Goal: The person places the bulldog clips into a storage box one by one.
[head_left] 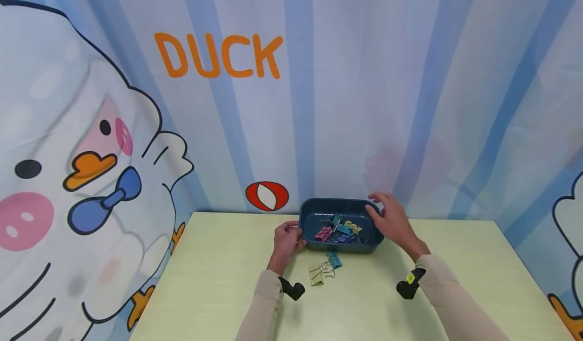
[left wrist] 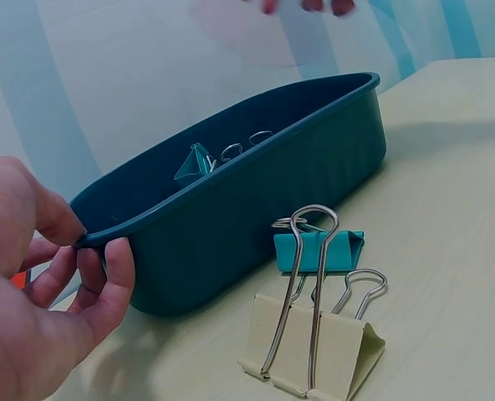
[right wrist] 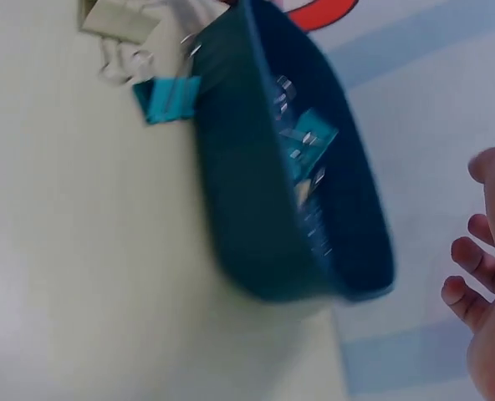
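Observation:
A dark teal plastic box [head_left: 339, 249] stands at the back of the table, with several binder clips [head_left: 343, 228] in pink, blue, teal and yellow inside. At its left end my left hand [head_left: 286, 242] pinches the rim, thumb on top and fingers against the outside, as the left wrist view shows. My right hand [head_left: 392, 223] is by the right end, fingers loosely bent and apart from the rim in the right wrist view. In front of the box lie a pale yellow binder clip [left wrist: 306, 342] and a smaller teal binder clip [left wrist: 335, 251].
The pale yellow table [head_left: 218, 270] ends at a hanging cloth [head_left: 355, 103] with blue stripes and a duck print, right behind the box. More of the cloth closes off the left and right sides.

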{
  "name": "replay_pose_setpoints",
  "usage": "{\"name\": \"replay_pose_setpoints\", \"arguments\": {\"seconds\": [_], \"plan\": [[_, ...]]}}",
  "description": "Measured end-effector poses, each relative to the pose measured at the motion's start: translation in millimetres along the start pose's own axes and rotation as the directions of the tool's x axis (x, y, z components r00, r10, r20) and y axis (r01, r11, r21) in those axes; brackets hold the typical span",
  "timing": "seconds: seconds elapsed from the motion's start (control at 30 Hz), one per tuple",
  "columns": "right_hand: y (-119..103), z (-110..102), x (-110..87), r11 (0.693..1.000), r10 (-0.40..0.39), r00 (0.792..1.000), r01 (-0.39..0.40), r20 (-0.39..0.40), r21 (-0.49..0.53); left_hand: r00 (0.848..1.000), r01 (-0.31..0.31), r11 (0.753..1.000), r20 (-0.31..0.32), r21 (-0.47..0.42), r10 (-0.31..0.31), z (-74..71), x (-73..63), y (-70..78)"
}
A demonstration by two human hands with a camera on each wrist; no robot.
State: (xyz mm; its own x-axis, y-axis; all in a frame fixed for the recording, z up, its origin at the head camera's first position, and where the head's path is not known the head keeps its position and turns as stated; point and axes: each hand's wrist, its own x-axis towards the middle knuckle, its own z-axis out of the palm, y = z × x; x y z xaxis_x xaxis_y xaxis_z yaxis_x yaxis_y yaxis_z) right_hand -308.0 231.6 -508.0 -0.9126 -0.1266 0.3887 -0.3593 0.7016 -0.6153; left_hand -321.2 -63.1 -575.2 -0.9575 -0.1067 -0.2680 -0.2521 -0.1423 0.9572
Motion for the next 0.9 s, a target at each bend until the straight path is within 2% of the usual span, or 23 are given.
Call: {"name": "replay_pose_setpoints", "arguments": {"seconds": [0.17,0.23,0.33,0.47,0.57,0.73,0.8,0.9], "plan": [[22.6,8.7,-25.3,0.995,0.096,0.991,-0.094,-0.091,0.025,1.0,-0.011,1.0,-0.003,0.004,0.011,0.4,0.0,-0.1],[29.3,12.7,-34.1,0.985,0.166,0.981,-0.161,-0.103,0.055,1.0,-0.012,1.0,-0.007,0.006,0.012,0.5,0.0,0.0],[36.4,18.6,-44.6,0.956,0.282,0.956,-0.272,-0.08,0.113,1.0,-0.006,1.0,-0.01,0.0,0.007,0.7,0.1,-0.3],[41.9,26.9,-52.1,0.897,0.405,0.914,-0.394,-0.012,0.201,1.0,-0.007,1.0,-0.001,-0.005,0.007,0.1,0.0,-1.6],[43.4,31.8,-54.3,0.855,0.457,0.889,-0.446,0.021,0.265,1.0,-0.004,1.0,0.001,-0.005,0.004,-0.7,-0.9,-2.9],[37.8,33.2,-53.0,0.794,0.527,0.85,-0.504,0.03,0.338,1.0,-0.002,1.0,-0.002,-0.017,0.002,-1.7,-2.7,-3.3],[34.8,31.9,-51.0,0.756,0.556,0.83,-0.523,0.036,0.394,1.0,-0.007,1.0,0.006,-0.024,0.007,-1.6,-2.8,-2.7],[32.6,30.4,-46.8,0.673,0.6,0.798,-0.544,0.06,0.501,1.0,-0.02,0.999,0.021,-0.033,0.02,-1.4,-2.3,-1.6]]}}
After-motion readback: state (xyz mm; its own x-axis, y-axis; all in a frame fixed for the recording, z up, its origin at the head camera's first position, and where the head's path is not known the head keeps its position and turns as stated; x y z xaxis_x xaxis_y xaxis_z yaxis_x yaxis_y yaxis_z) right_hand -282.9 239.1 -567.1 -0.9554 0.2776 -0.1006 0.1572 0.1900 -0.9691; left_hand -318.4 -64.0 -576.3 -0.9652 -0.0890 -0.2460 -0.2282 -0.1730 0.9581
